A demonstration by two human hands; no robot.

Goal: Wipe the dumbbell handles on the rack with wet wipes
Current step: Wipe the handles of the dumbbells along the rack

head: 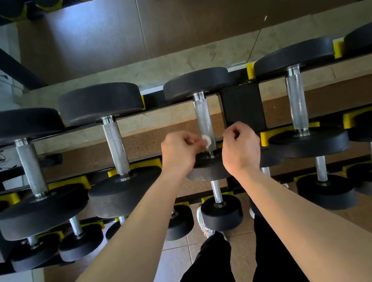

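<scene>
Standing at the dumbbell rack, looking straight down over both forearms. Top tier holds a row of black round-headed dumbbells lying front to back, knurled steel handles facing up, yellow saddles under the near heads.

My left hand is curled, its grip pinching a small white wet wipe between thumb and fingertips. The wipe is bunched to a small wad and pressed against the left side of the centre dumbbell handle, low on the bar, just above the collar at the near head. Most of the wipe is hidden by my fingers; only a rounded white edge shows.

My right hand sits on the other side of the same handle, just beside it, fingers folded in toward the palm. Its grip is closed loosely. Whether it holds anything, I cannot tell; the fingertips are turned away from view. It is not clearly touching the bar.

Neighbouring handles, one to the left and one to the right, are untouched by either hand. A lower tier of smaller dumbbells shows beneath my wrists. My dark trousers and one pale shoe are visible on the tiled floor below.
</scene>
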